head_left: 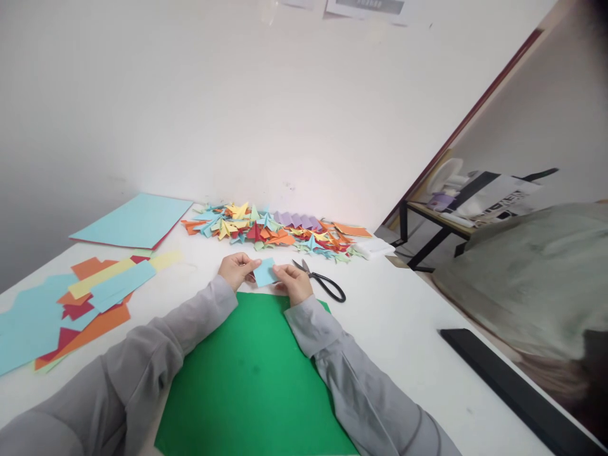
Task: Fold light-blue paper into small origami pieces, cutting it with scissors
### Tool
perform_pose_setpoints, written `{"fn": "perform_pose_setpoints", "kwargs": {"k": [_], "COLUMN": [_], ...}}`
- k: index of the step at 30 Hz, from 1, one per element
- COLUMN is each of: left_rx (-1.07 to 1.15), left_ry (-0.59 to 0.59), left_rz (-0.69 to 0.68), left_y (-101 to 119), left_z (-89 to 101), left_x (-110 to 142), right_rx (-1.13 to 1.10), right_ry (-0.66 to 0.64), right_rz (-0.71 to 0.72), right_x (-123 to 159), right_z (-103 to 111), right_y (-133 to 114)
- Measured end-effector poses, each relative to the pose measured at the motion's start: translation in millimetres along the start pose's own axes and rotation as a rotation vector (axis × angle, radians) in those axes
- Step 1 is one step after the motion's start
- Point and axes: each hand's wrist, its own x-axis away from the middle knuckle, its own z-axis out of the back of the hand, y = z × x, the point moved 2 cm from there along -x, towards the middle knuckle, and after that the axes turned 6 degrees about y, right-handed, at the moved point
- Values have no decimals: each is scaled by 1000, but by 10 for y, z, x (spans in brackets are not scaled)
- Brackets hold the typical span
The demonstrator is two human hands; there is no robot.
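A small light-blue piece of paper [265,273] is held up between my two hands, over the far edge of a green sheet [251,373]. My left hand [235,270] pinches its left side between thumb and fingers. On the other side, my right hand [294,281] grips the right edge, thumb in front and fingers behind. Just right of that hand lies a pair of scissors [327,282] with black handles, blades slightly apart. Beyond the hands, a heap of folded paper pieces [275,235] in many colours rests against the wall.
Coloured paper offcuts [95,301] spread over the table's left side. A stack of large blue sheets [137,220] lies behind them. A long black bar [503,386] runs along the right edge. Past it stand a low bench [439,218] with a bag and a grey-green covered mass [527,278].
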Motion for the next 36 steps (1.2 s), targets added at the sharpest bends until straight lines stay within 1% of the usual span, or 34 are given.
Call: {"fn": "perform_pose_setpoints", "kwargs": {"k": [2, 4, 7, 9, 12, 14, 16, 20, 22, 27, 29, 33, 36], "left_rx": [14, 13, 24, 46, 22, -62, -139, -107, -98, -219, -242, -236, -201], "left_ry": [11, 10, -14, -29, -44, -85, -132, -147, -150, -198, -195, -184, -198], "left_rz": [6, 12, 49, 71, 26, -12, -29, -49, -54, -28, -33, -63, -46], "left_y": [0, 12, 39, 55, 69, 62, 42, 16, 21, 55, 63, 56, 39], "left_z": [7, 2, -19, -31, -33, -31, -28, -15, -19, -55, -58, -39, -31], "left_x": [-7, -2, 14, 25, 36, 40, 37, 17, 21, 86, 103, 85, 58], "right_rx": [50, 62, 26, 4, 12, 9, 0, 23, 20, -9, -10, -14, -10], "right_ry": [-5, 25, 72, 75, 3, -71, -100, -4, 20, -28, -30, -5, -20], "right_rz": [7, 20, 33, 30, 11, -4, -5, 2, -6, -14, 1, 31, 14], "right_x": [20, 31, 24, 19, 39, 64, 84, 74, 60, 48, 56, 82, 89], "right_z": [-3, 2, 17, 19, -6, -32, -43, -6, 10, -2, -11, -20, -23], "right_y": [-18, -29, -25, -19, -16, -18, -24, -32, -29, -13, -15, -35, -46]}}
